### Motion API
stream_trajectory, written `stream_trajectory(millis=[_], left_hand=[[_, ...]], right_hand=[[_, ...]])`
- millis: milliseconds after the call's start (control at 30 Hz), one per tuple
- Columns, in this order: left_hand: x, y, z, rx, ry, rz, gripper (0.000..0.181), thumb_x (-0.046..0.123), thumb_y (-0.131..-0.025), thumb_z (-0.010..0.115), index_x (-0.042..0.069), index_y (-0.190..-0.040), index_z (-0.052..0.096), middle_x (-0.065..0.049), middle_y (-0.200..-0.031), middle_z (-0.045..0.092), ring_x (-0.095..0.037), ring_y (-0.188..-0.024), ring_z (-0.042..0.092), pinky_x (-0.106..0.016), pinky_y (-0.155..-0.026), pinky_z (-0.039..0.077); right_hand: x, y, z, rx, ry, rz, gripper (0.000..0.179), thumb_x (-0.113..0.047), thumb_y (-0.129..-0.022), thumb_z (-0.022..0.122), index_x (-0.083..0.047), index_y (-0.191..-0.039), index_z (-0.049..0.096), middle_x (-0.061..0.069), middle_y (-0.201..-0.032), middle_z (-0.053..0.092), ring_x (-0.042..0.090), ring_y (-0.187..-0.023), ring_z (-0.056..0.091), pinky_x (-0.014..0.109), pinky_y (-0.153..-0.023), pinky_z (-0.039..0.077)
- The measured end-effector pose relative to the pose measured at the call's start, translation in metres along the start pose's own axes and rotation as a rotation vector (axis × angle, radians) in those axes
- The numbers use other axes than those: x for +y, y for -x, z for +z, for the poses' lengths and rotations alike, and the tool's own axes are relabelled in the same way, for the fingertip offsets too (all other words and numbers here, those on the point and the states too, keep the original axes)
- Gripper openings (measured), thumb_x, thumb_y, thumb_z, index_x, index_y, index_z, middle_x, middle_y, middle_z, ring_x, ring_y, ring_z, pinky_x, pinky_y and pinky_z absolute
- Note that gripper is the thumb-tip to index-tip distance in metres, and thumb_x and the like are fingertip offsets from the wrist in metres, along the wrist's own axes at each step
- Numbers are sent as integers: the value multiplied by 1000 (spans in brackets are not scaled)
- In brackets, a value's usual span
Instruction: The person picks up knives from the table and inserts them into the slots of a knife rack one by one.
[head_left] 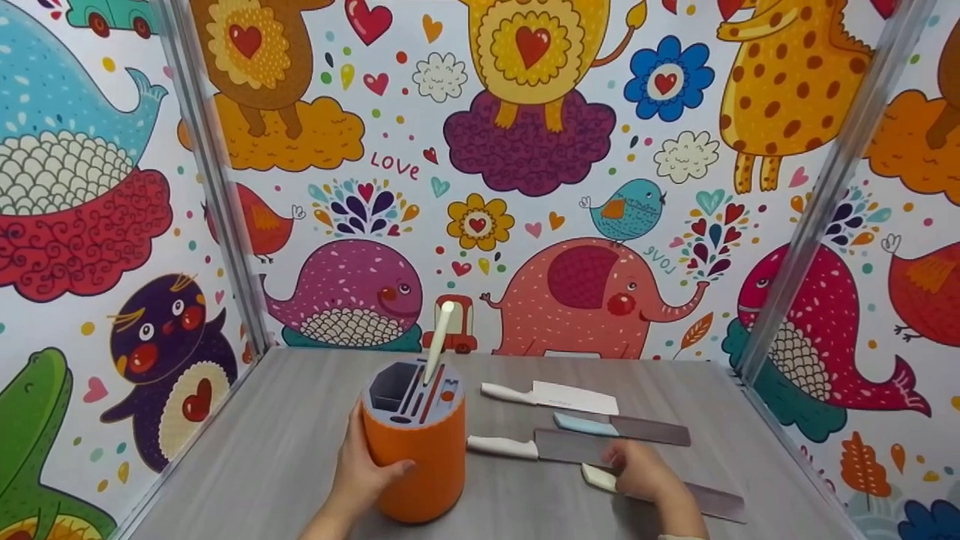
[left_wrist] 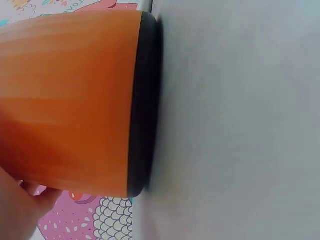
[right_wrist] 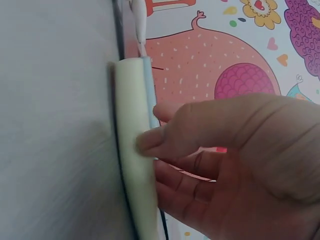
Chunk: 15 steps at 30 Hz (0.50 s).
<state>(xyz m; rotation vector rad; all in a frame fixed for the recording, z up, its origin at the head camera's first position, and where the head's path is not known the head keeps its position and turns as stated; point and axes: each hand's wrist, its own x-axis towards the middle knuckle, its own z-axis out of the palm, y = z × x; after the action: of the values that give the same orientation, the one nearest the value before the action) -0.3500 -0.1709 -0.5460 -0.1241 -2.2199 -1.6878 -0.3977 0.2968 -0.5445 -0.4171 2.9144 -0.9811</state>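
My left hand (head_left: 364, 469) grips the side of a round orange knife block (head_left: 420, 480), thumb across its front. The block stands upright on the table, and its grey top has slots and a larger compartment. A cream handle (head_left: 439, 341) sticks up at a tilt from one slot. At the right, my right hand (head_left: 649, 472) bends over the nearest cleaver, its thumb on the cream handle (right_wrist: 131, 120) and other fingers on the far side. That cleaver's dark blade (head_left: 716, 501) lies flat, partly hidden by the hand.
Beyond the right hand lie a cleaver with a white handle and dark blade (head_left: 566, 445), a blue-handled knife (head_left: 589, 425), and a white cleaver (head_left: 577, 397). The grey table (head_left: 277, 420) meets patterned walls with metal corner posts (head_left: 217, 180) at back and sides.
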Motion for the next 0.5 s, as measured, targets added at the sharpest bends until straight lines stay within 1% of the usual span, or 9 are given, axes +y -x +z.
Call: stream_trajectory(millis=[67,133,233,367,433,500], left_hand=[[0,0,0,0,-5,-13,122,37,-80,95,24,-169,13,-7,-169,39,-29,-146,48,-59,-125,37],[0,-1,0,-5,-7,-24,122,38,-80,95,25,-169,12,-7,-169,39,-30,-147,47,-59,-125,36],[1,-1,-1,-15,-1,-41,123,40,-80,95,25,-169,11,-7,-170,38,-30,-148,46,-58,-126,36],[2,-1,-3,-24,0,-43,123,41,-81,94,25,-170,10,-8,-170,36,-31,-149,45,-59,-126,35],[3,-1,-4,-22,-8,-42,123,41,-81,94,23,-170,10,-8,-170,36,-32,-149,46,-59,-126,35],[3,0,-6,-14,-25,-42,124,41,-81,94,22,-170,10,-10,-170,37,-32,-148,46,-60,-126,35]], right_hand=[[0,2,2,6,4,-2,36,15,-59,69,-5,-89,68,5,-84,69,17,-76,58,35,-67,51],[-1,3,4,19,8,13,34,15,-59,70,-6,-85,68,3,-80,68,16,-73,57,34,-66,49],[-5,4,5,34,36,68,33,17,-59,71,-8,-81,67,1,-78,66,17,-72,56,33,-65,48],[-10,2,7,34,81,147,36,19,-59,73,-10,-80,66,2,-81,67,18,-75,58,34,-66,51],[-11,1,8,31,94,174,38,20,-59,74,-11,-80,66,2,-82,67,19,-76,59,34,-66,51],[-11,1,9,20,95,181,39,21,-59,73,-12,-79,66,2,-82,66,19,-75,58,32,-65,50]])
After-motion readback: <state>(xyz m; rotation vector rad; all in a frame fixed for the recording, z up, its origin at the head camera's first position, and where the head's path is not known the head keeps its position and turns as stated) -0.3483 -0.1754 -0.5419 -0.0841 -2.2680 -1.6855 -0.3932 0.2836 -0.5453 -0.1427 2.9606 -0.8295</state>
